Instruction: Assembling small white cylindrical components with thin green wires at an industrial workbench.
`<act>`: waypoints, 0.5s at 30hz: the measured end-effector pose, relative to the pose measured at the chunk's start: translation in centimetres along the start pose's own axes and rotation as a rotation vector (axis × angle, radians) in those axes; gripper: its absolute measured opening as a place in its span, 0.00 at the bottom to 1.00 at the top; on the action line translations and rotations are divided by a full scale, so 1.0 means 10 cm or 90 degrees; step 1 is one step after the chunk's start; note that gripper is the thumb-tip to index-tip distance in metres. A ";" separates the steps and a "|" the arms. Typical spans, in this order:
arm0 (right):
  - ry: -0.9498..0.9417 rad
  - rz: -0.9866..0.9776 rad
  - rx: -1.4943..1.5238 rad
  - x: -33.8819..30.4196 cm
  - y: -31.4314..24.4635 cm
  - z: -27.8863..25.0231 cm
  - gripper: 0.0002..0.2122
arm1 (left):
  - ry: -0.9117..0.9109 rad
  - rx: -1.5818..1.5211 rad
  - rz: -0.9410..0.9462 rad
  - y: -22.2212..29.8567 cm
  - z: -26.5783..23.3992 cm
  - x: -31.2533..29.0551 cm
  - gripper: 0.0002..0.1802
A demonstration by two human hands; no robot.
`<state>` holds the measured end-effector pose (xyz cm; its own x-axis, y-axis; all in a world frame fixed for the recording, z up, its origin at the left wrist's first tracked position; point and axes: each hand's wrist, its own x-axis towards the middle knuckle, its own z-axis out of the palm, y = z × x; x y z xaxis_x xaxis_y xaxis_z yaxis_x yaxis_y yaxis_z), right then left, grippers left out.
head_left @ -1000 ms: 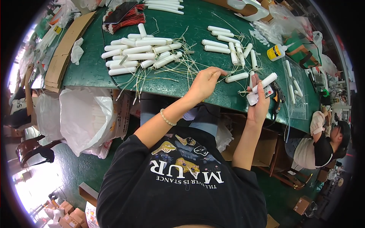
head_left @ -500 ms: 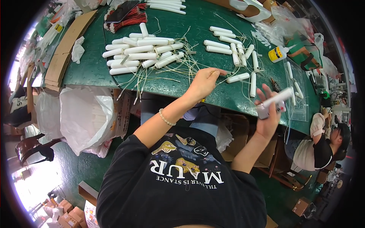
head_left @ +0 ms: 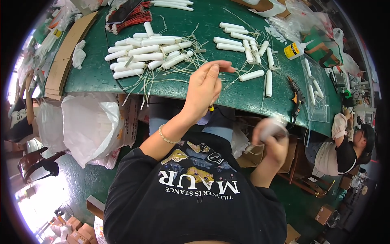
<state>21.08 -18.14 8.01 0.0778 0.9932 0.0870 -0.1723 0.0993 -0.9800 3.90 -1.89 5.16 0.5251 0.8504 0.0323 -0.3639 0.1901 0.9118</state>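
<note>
My left hand (head_left: pixel 205 87) is raised over the front edge of the green table (head_left: pixel 170 90), index finger stretched out and the other fingers loosely bent. Nothing shows in it. Below the table edge, on the right, my right hand (head_left: pixel 274 142) is closed round a grey-white rounded device (head_left: pixel 271 129), smeared by motion; whether a white tube is still with it I cannot tell. Beyond my left hand lies a pile of white tubes (head_left: pixel 144 50) with thin pale wires. A smaller group of white tubes (head_left: pixel 230 46) lies to the right, one single tube (head_left: pixel 252 75) nearest my left hand.
A black-and-orange tool (head_left: pixel 295 99), shaped like a glue gun, lies at the table's right front edge. Behind it stands a yellow-labelled bottle (head_left: pixel 294 50). Red wires (head_left: pixel 136 19) lie far left. A white bag (head_left: pixel 90 128) hangs below left. Another person (head_left: pixel 339 148) sits at right.
My right hand has drawn down and back off the table with the grey-white device, uncovering the black-and-orange tool. My left hand has moved left and loosened from its pinch.
</note>
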 end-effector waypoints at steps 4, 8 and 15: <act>0.082 0.143 -0.355 0.07 0.49 0.26 0.12 | 0.026 -0.287 0.014 0.02 0.01 -0.04 0.17; 0.014 0.076 -0.454 0.10 0.59 0.43 0.13 | 0.055 -0.348 0.037 -0.02 0.00 -0.08 0.17; 0.021 0.059 -0.453 0.11 0.64 0.56 0.13 | 0.080 -0.216 0.136 -0.06 0.02 -0.14 0.16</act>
<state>14.61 -16.06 2.84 0.1253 0.9921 0.0031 0.5009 -0.0605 -0.8634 3.53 -3.25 4.60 0.3205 0.9374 0.1365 -0.6985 0.1365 0.7025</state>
